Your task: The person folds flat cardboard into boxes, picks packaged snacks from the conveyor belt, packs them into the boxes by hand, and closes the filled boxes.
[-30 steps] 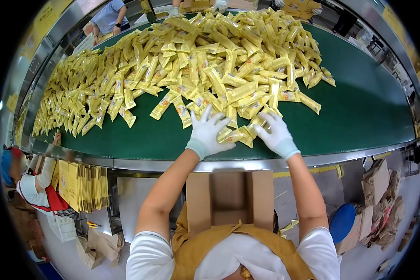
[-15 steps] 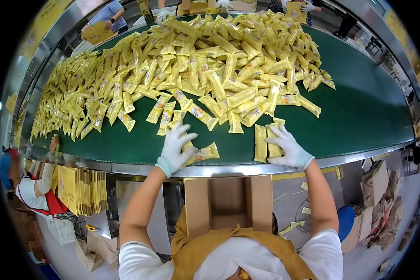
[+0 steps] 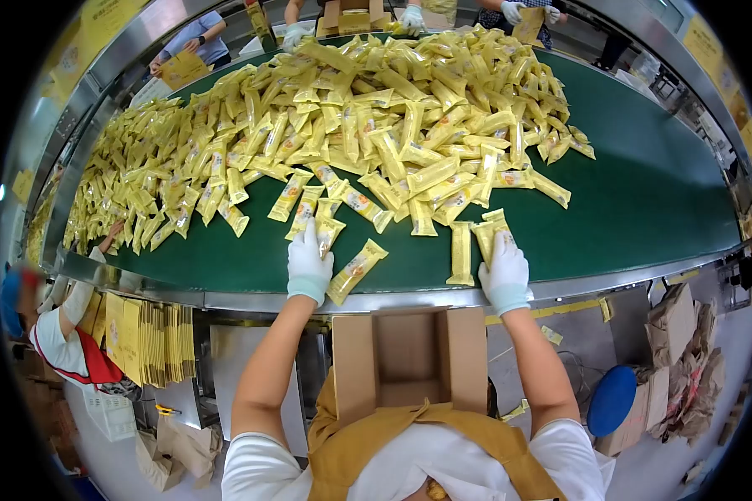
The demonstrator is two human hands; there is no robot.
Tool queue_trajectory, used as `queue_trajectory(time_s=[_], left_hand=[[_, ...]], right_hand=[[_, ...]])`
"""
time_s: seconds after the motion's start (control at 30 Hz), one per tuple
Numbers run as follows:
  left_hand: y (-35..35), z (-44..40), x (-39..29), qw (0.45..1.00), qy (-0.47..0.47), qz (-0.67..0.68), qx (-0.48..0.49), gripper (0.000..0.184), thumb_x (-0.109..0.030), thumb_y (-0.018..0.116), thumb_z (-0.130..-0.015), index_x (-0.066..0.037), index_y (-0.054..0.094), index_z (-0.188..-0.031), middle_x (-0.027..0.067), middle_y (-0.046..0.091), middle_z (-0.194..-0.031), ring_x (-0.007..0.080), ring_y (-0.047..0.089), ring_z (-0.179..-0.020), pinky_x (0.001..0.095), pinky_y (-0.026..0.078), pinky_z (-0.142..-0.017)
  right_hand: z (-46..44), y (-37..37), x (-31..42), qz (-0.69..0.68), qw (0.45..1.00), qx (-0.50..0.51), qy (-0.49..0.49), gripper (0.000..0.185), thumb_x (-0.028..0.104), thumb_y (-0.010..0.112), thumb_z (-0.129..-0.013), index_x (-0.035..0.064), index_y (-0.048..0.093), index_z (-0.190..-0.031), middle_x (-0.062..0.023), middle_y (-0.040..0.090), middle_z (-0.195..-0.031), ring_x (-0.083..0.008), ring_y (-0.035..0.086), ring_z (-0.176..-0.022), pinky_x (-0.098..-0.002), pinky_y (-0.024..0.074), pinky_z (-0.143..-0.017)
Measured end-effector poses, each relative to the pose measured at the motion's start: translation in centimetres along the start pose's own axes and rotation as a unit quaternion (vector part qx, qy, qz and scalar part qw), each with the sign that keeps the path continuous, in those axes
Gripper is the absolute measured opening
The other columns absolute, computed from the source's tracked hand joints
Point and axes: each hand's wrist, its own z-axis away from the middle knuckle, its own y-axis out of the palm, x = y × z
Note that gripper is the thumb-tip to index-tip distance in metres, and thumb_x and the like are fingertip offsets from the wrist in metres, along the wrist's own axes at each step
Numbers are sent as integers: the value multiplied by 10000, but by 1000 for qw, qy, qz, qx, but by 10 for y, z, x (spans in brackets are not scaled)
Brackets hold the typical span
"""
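Note:
My left hand (image 3: pixel 311 265), in a white glove, has its fingers drawn together around a yellow snack packet (image 3: pixel 329 235) near the belt's front edge. Just right of it a loose packet (image 3: pixel 357 271) lies at a slant. My right hand (image 3: pixel 505 274), also gloved, grips a yellow packet (image 3: pixel 484 240) between thumb and fingers. Another packet (image 3: pixel 496 220) overlaps it at the fingertips; whether that one is held too is unclear. Beside them, to the left, a single packet (image 3: pixel 461 253) lies lengthwise on the belt. Beyond both hands rises a large heap of the same packets (image 3: pixel 351 117).
An open cardboard box (image 3: pixel 355 367) stands against my body below the metal belt edge (image 3: pixel 393 299). The green belt (image 3: pixel 635 200) extends right. Flattened cartons (image 3: pixel 154 338) and a co-worker (image 3: pixel 63 334) are at left; a blue stool (image 3: pixel 612 401) is at right. Other people work across the belt.
My left hand has left the slanted packet, which has turned, and closed on another. My right hand has drawn its fingers in, and its packets now sit apart from the lengthwise one.

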Motion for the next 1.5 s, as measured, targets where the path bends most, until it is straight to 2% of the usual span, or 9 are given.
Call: queue_trajectory(time_s=[0.23,0.4,0.53,0.7,0.83,1.1,1.27,1.4,1.5], left_hand=[[-28,21,-13,979,164,81,94,636,-159,738,-789,-25,520,-1371,177,558,-1115,365,527,-1051,429,448,-926],[1,32,-53,971,134,-148,135,484,-296,785,-798,-34,595,-1158,165,581,-1113,372,571,-1053,436,485,-928],[-11,6,-38,984,36,3,175,426,-334,799,-784,-21,580,-972,212,643,-927,402,643,-908,449,527,-808],[-33,-46,-35,997,-75,-20,6,477,-351,805,-781,-27,575,-1045,200,651,-1070,398,660,-1007,445,544,-875],[-15,-67,-43,976,-135,-136,108,498,-299,815,-792,-49,558,-1138,203,645,-1201,350,653,-1112,441,544,-920],[-9,-47,-1,958,91,-264,68,379,-213,619,-933,-120,531,-1290,149,701,-1089,314,697,-1015,409,553,-808],[-1,-2,1,910,232,-338,-68,1033,-666,705,-775,-128,306,-1562,211,550,-1264,353,518,-1212,443,366,-1084],[-16,-24,-16,967,39,-238,83,1227,-710,764,-677,10,265,-1536,174,563,-1263,332,528,-1201,459,336,-1090],[-14,-27,-12,957,76,-261,104,1241,-697,786,-660,8,262,-1537,156,567,-1251,310,544,-1178,445,378,-1043]], right_hand=[[-27,-44,-16,-52,990,-42,127,591,252,680,-748,-12,549,-1260,-222,594,-1054,-389,625,-970,-469,540,-842],[-47,-16,-18,87,977,106,165,495,412,771,-804,14,675,-1081,-205,603,-1122,-376,639,-1024,-442,546,-885],[-55,-9,-40,-12,977,145,157,444,367,772,-811,9,653,-1046,-217,630,-1132,-390,655,-1029,-452,554,-873],[-34,-43,30,-90,984,113,102,531,345,767,-811,21,498,-1135,-232,690,-979,-421,688,-902,-491,560,-814],[-24,-21,69,-31,976,180,117,721,337,817,-767,43,432,-1300,-231,700,-1016,-404,703,-903,-467,572,-792],[-18,-2,10,148,976,-45,-155,428,206,725,-807,130,552,-1191,-50,656,-869,-255,692,-892,-391,533,-797],[19,-25,9,95,968,-22,-233,1022,588,764,-732,-4,393,-1477,-191,464,-1414,-345,493,-1170,-444,395,-1019],[-12,-23,2,51,981,154,-107,1068,640,809,-619,14,476,-1419,-155,573,-1240,-341,517,-1109,-430,409,-984],[-53,-48,11,79,939,304,-140,986,657,805,-585,38,576,-1319,-145,597,-1168,-325,524,-1093,-403,426,-954]])
